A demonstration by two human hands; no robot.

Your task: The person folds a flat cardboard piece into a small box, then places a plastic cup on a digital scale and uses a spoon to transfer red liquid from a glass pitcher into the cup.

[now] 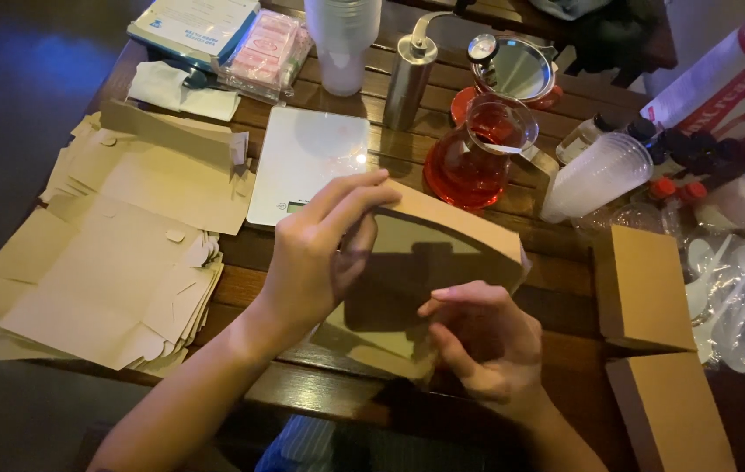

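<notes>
A brown cardboard box (425, 253), partly folded, is held tilted above the wooden table (320, 385) in front of me. My left hand (316, 253) grips its upper left edge, fingers over the top and thumb against the side. My right hand (486, 336) is at the box's lower right corner, fingers pressing on its face. The box's lower edge rests near the table.
A stack of flat unfolded box blanks (119, 245) lies at the left. Two folded boxes (644, 288) (670, 411) sit at the right. Behind are a white scale (307, 157), a glass carafe with red liquid (477, 149), a metal grinder (407, 79), plastic cups (595, 175) and bottles.
</notes>
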